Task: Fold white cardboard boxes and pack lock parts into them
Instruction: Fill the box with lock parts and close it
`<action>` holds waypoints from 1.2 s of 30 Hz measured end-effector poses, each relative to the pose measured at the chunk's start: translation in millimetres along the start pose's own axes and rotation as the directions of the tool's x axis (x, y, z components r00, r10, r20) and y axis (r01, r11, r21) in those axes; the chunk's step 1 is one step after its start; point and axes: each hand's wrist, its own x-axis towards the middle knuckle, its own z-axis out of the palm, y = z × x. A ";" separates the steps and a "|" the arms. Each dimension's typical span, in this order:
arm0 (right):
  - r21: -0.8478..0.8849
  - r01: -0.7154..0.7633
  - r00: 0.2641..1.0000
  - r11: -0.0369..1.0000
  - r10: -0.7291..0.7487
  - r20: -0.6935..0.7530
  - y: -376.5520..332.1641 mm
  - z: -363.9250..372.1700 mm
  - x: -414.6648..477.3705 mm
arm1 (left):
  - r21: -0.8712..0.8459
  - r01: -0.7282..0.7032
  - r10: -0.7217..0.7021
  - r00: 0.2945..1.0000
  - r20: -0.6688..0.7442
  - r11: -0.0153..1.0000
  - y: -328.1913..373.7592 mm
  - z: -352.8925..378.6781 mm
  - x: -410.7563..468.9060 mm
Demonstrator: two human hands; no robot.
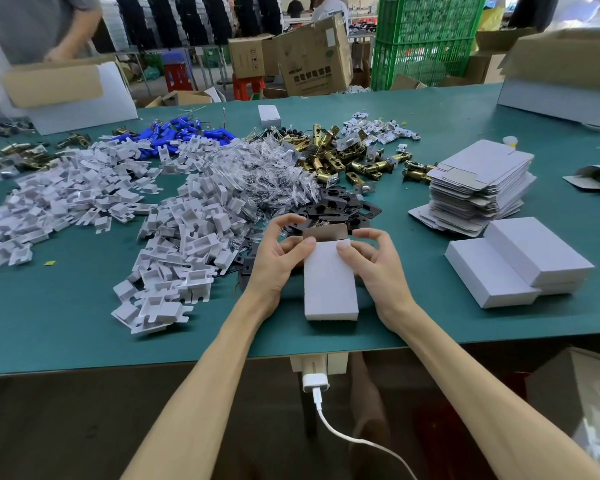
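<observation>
White box (pixel 329 289) over near part of green worktop (pixel 84 323); far-end flap (pixel 324 232) raised, brown inside showing. Left hand (pixel 279 259) and right hand (pixel 378 268) grasp its sides, fingers curled round, thumbs on top face. Black plates (pixel 347 202) just beyond. Closed boxes (pixel 516 265) and stack of flat blanks (pixel 478 181) to the right. White plastic inserts (pixel 187 230) to the left.

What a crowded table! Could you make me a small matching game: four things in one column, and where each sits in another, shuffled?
Things:
1 flat box stack
2 white inserts
3 held box
4 brass latches

Places:
A gripped by left hand and right hand
B just beyond the black plates
C heaped left of both hands
D right of the hands, farther back

Pairs: 1-D, 2-C, 3-A, 4-B
</observation>
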 end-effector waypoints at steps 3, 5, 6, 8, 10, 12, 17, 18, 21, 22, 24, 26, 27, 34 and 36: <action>-0.025 0.001 1.000 1.000 -0.001 -0.002 0.9 -2.0 0.1 | 0.027 0.023 -0.023 1.000 -0.003 0.999 0.3 1.5 -0.9; -0.023 -0.005 1.000 1.000 0.005 0.013 0.4 -3.2 -0.3 | 0.041 0.036 -0.036 0.999 0.000 0.999 2.0 3.7 -1.6; -0.022 -0.009 1.000 1.000 0.009 0.019 -0.1 -3.7 -0.5 | 0.047 0.037 -0.036 0.999 -0.003 0.998 3.0 4.5 -1.8; -0.023 -0.012 1.000 1.000 0.013 0.025 -1.2 -3.8 -0.6 | 0.051 0.028 -0.028 1.000 -0.005 0.998 3.3 4.4 -1.5; -0.028 -0.011 0.999 1.000 0.011 0.034 -1.9 -3.7 -1.3 | 0.060 0.018 -0.018 1.000 -0.004 0.998 1.7 3.0 -1.0; -0.027 -0.011 0.999 1.000 0.012 0.041 -2.8 -3.6 -2.1 | 0.072 0.015 -0.015 1.000 -0.002 0.997 -1.2 1.7 0.0; -0.022 -0.008 0.998 1.000 0.009 0.060 -4.7 -2.7 -3.4 | 0.105 0.014 -0.017 0.999 0.033 0.994 -2.5 -1.6 0.6; -0.030 -0.004 0.998 1.000 0.006 0.059 -4.5 -2.9 -3.4 | 0.103 0.014 -0.018 0.999 0.043 0.995 -1.8 -2.0 0.3; -0.035 -0.002 0.998 0.999 0.005 0.069 -4.1 -3.6 -3.1 | 0.094 0.007 -0.013 0.998 0.067 0.996 -0.5 -2.5 -0.3; -0.027 -0.006 0.997 1.000 0.008 0.080 -4.1 -4.1 -3.1 | 0.102 0.003 -0.011 0.997 0.074 0.995 -0.3 -2.7 -0.5; -0.018 -0.014 0.995 1.000 0.015 0.100 -4.8 -4.9 -3.6 | 0.118 -0.001 -0.008 0.997 0.078 0.993 -0.9 -3.2 0.0; -0.014 -0.019 0.993 1.000 0.020 0.119 -6.0 -4.8 -4.5 | 0.120 0.012 -0.019 0.998 0.061 0.993 -1.6 -3.8 0.0; -0.010 -0.019 0.991 1.000 0.020 0.133 -6.6 -4.5 -4.8 | 0.112 0.021 -0.027 0.999 0.047 0.993 -2.3 -4.1 0.1; -0.038 -0.092 0.942 0.995 0.099 0.320 -8.5 -6.3 -5.2 | -0.022 0.081 -0.082 0.995 -0.060 0.996 0.6 -3.3 1.3; -0.054 -0.086 0.931 0.995 0.099 0.351 -7.9 -8.1 -4.9 | -0.024 0.087 -0.089 0.994 -0.067 0.996 1.2 -2.6 1.3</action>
